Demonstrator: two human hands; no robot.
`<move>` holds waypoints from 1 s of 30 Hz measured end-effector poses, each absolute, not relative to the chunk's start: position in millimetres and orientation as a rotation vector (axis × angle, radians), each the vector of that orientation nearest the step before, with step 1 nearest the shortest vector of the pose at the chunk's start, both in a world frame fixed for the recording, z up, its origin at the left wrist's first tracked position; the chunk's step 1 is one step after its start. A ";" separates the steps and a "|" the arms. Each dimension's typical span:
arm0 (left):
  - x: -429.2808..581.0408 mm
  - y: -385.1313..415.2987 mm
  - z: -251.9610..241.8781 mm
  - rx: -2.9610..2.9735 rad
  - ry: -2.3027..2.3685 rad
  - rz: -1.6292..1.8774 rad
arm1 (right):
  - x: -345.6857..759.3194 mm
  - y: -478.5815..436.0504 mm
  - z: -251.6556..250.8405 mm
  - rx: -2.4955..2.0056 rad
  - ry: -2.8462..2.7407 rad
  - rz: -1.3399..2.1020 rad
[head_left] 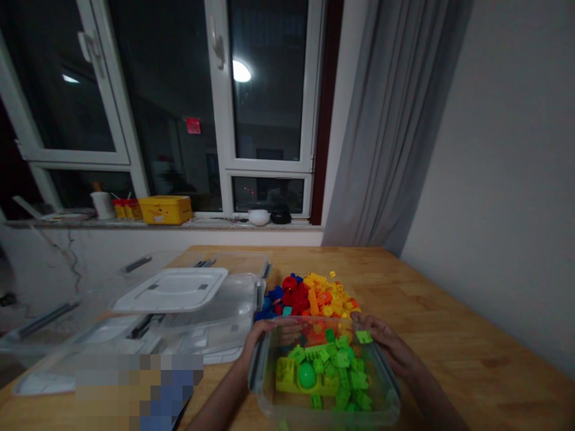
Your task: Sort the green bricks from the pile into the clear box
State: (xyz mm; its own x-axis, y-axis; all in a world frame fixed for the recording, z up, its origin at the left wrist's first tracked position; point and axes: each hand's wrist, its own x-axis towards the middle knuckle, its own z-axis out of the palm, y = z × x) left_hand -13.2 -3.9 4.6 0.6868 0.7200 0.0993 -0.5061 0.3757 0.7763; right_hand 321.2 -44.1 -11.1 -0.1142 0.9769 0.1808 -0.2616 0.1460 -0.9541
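Both my hands grip a transparent plastic box [324, 374] near the front of the wooden table. My left hand [265, 336] is on its left rim, and my right hand [381, 342] is at its far right corner. Inside lie several green toy building bricks [341, 362], a green baseplate-like piece and a round green egg-shaped piece [306, 375]. One green brick [364, 337] sits by my right fingers. Just beyond the box is a heap of red, blue, orange and yellow bricks [305, 296], partly hidden by the box.
Transparent plastic containers [215, 317] and a white lid [171, 290] lie to the left of the heap. A pixelated patch covers the lower left. The wooden tabletop [453, 335] runs right to a grey wall. Behind are a windowsill, yellow box and grey curtain.
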 end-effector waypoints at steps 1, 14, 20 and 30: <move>-12.9 -3.3 4.0 0.889 0.256 0.789 | 321.5 -45.0 -10.8 -0.827 -1.199 1.314; -13.9 -0.1 0.6 0.874 0.259 0.802 | 323.4 -44.0 -6.3 -0.898 -1.213 1.316; -13.0 1.3 -1.1 0.868 0.211 0.785 | 355.6 -21.6 -10.3 -1.349 -1.260 0.692; -11.0 -2.4 5.8 0.873 0.272 0.810 | 386.4 -20.5 -39.9 -1.584 -1.698 0.688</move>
State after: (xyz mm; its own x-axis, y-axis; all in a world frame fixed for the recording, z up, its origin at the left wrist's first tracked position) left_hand -11.0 -2.4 5.8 0.6782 0.7276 0.1029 -0.5187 0.3747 0.7685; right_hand 386.4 -20.5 -39.9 -0.0023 0.9906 0.1370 0.6161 0.1093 -0.7800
